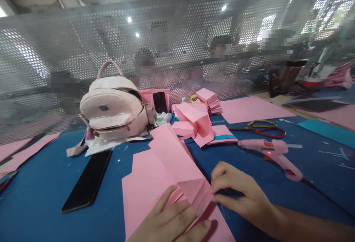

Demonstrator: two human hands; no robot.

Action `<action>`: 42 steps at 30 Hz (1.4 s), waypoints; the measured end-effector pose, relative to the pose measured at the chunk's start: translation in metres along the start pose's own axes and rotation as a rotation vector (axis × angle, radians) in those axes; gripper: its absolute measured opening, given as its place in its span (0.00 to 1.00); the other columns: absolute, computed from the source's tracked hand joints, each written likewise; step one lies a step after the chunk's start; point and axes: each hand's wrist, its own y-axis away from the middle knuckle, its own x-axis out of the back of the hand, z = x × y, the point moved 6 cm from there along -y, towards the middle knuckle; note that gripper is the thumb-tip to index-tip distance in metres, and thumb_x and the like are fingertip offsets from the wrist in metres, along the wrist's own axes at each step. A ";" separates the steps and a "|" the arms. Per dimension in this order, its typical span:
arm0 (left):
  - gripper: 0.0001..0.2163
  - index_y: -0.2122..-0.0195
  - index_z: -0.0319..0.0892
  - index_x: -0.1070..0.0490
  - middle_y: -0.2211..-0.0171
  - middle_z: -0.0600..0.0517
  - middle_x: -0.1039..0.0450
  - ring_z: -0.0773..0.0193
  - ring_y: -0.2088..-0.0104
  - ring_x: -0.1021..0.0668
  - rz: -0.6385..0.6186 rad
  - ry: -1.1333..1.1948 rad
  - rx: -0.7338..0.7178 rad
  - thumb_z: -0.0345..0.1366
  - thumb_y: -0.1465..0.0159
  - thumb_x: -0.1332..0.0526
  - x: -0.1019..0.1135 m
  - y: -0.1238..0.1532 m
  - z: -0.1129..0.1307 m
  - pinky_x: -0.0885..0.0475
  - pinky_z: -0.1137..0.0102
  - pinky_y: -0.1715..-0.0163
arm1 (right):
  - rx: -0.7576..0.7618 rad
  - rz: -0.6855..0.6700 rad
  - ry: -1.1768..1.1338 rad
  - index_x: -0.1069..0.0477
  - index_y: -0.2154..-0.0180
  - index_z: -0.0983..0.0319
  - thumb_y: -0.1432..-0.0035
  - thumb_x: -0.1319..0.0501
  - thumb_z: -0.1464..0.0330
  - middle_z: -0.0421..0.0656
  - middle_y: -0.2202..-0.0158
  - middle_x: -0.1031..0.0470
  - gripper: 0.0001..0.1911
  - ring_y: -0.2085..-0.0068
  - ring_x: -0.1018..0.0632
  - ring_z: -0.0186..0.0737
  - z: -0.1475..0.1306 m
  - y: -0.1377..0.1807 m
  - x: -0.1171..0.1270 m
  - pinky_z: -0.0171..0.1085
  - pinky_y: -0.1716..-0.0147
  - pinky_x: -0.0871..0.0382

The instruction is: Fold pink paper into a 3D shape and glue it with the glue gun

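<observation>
A folded piece of pink paper (pixel 177 157) lies over flat pink sheets (pixel 138 186) in front of me, its near end creased into pleats. My left hand (pixel 172 221) rests on the pleated end with its fingers stretched out. At the paper's right edge, my right hand (pixel 244 192) pinches a corner between thumb and fingers. To the right lies a pink glue gun (pixel 273 153) with a small red light on. Scissors (pixel 257 128) with yellow and red handles are just behind it. Beyond my paper sit several folded pink paper pieces (pixel 203 121).
A pale pink backpack (pixel 113 105) stands at the back left, near a dark phone (pixel 87 181) on the blue table (pixel 41 186). Another phone (pixel 160 102) leans behind. A perforated metal screen (pixel 177 42) closes off the back. The glue gun's cord (pixel 327 195) runs right.
</observation>
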 end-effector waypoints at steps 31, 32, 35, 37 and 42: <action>0.16 0.48 0.47 0.25 0.61 0.57 0.20 0.71 0.59 0.22 -0.045 0.012 0.013 0.31 0.24 0.53 -0.004 0.005 -0.001 0.54 0.58 0.30 | 0.023 -0.022 -0.050 0.25 0.67 0.59 0.34 0.36 0.66 0.40 0.69 0.27 0.07 0.67 0.25 0.34 0.002 0.002 -0.001 0.30 0.65 0.29; 0.16 0.48 0.47 0.25 0.61 0.57 0.20 0.70 0.59 0.22 -0.041 0.009 0.013 0.31 0.24 0.53 -0.004 0.006 -0.001 0.53 0.57 0.30 | 0.027 -0.022 -0.050 0.25 0.67 0.59 0.34 0.36 0.66 0.40 0.69 0.27 0.07 0.67 0.25 0.34 0.002 0.002 -0.001 0.30 0.65 0.29; 0.14 0.47 0.48 0.25 0.62 0.57 0.20 0.70 0.59 0.21 -0.058 -0.010 0.003 0.33 0.25 0.49 -0.005 0.007 0.000 0.53 0.56 0.30 | 0.030 -0.023 -0.057 0.25 0.66 0.59 0.34 0.36 0.67 0.40 0.69 0.28 0.06 0.67 0.25 0.33 0.003 0.003 -0.002 0.29 0.65 0.30; 0.12 0.46 0.49 0.26 0.62 0.58 0.20 0.70 0.59 0.21 -0.079 -0.025 -0.002 0.35 0.26 0.45 -0.005 0.006 0.000 0.53 0.56 0.30 | 0.025 -0.024 -0.061 0.25 0.66 0.59 0.34 0.36 0.67 0.40 0.69 0.28 0.05 0.66 0.25 0.33 0.004 0.003 -0.002 0.29 0.65 0.30; 0.12 0.47 0.48 0.25 0.61 0.57 0.20 0.70 0.60 0.21 -0.078 -0.013 -0.012 0.33 0.26 0.46 -0.001 0.003 -0.001 0.54 0.56 0.30 | 0.026 -0.028 -0.059 0.25 0.65 0.59 0.34 0.36 0.68 0.40 0.68 0.28 0.05 0.66 0.25 0.33 0.004 0.003 -0.003 0.29 0.64 0.30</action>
